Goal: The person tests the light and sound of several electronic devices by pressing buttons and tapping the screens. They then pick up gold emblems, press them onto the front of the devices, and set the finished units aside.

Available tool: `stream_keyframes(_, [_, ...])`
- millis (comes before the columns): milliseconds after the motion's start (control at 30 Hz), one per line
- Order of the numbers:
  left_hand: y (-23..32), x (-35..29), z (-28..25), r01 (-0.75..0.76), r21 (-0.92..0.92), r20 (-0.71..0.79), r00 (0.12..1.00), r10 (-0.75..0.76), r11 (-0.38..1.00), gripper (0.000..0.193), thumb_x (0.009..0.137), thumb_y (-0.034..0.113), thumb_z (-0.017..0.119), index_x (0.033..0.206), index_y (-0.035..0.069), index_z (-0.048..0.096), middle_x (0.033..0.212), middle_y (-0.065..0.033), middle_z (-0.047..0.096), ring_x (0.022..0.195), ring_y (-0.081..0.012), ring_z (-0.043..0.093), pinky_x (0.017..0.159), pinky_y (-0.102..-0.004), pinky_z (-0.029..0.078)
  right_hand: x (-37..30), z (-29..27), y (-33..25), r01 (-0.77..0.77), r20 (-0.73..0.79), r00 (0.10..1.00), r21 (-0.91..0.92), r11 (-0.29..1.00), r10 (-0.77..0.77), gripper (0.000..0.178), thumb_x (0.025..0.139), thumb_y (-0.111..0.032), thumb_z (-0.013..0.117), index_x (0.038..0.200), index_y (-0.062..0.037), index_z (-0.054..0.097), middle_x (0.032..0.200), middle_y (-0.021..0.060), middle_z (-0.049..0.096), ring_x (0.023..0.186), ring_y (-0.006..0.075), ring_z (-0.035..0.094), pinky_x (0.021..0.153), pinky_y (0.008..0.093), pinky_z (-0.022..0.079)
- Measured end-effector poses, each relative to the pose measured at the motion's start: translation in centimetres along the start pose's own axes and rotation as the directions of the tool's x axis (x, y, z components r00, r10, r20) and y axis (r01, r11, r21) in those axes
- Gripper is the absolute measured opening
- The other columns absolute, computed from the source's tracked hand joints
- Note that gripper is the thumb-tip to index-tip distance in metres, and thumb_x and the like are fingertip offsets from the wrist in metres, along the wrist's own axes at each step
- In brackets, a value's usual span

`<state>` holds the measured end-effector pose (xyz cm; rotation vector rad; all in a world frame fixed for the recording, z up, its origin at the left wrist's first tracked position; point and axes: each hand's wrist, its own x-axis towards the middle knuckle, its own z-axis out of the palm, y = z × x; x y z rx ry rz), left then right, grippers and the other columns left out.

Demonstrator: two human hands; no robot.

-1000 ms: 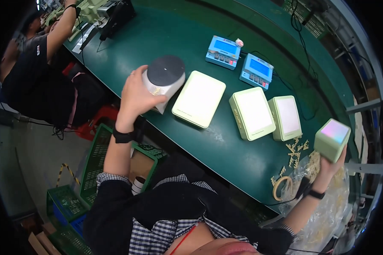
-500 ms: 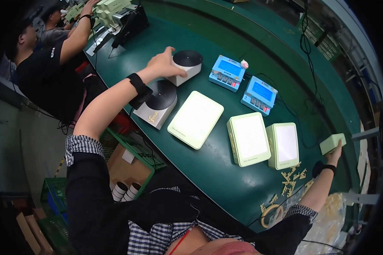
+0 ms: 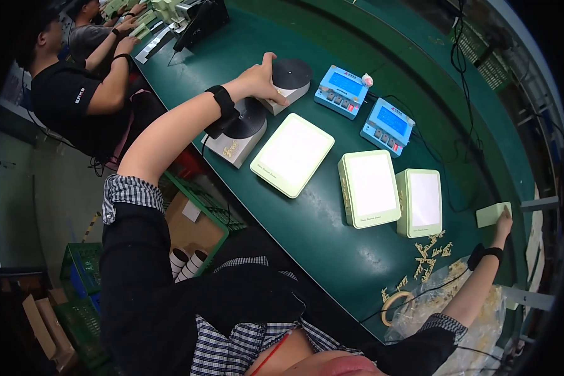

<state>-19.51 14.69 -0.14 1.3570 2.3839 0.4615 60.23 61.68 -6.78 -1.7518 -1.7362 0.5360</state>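
My left hand (image 3: 260,81) reaches to the far left of the table. Its thumb and fingers spread round a pale box with a round black disc on top (image 3: 291,76). A similar disc-topped box (image 3: 237,141), with gold lettering on its side, sits just nearer, partly behind my wrist. At the far right, my right hand (image 3: 503,220) is closed on the end of a small pale green block-shaped box (image 3: 490,215). Between my hands lie a flat pale green case with a white face (image 3: 292,155) and two thicker ones, a middle case (image 3: 371,188) and a right-hand case (image 3: 421,202).
Two blue devices with screens, one left (image 3: 341,91) and one right (image 3: 387,125), stand behind the cases. Gold letter cut-outs (image 3: 427,254), a tape roll (image 3: 396,307) and clear plastic (image 3: 442,301) lie near right. A green crate (image 3: 222,235) is below the table's edge. Co-workers (image 3: 69,88) work far left.
The view has shifted, so the table's things sit higher in it. My left hand stays on the disc-topped box. My right hand and the green box have come slightly nearer, relative to the cases.
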Motion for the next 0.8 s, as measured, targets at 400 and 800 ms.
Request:
stream_keyframes(400, [-2.1,0.3,1.7,-0.056,-0.007,-0.095,0.994,0.055,0.998,0.129,0.054,0.047,0.092,0.143,-0.003,0.014,0.122,-0.0362,0.053,0.118,-0.0430,0.055,0.103,-0.0405,0.043,-5.3,2.4,-3.3,-0.166,-0.299,0.954,-0.433,0.886,0.033,0.074,0.081,-0.052,0.067,0.141,-0.0132,0.048,0.131,0.0212,0.058,0.120,0.0403,0.055,0.102,0.0442,0.044])
stream_keyframes(800, [-3.8,-17.1,2.4,0.093,0.067,-0.192,0.978,-0.078,0.993,0.128,0.059,0.059,0.082,0.149,-0.006,0.020,0.138,-0.0301,0.046,0.129,-0.0453,0.045,0.110,-0.0445,0.037,1.2,-0.3,2.9,-0.131,-0.159,0.986,-0.591,0.796,0.045,0.076,0.086,-0.043,0.065,0.149,-0.0142,0.035,0.138,0.0227,0.053,0.126,0.0388,0.052,0.105,0.0441,0.041])
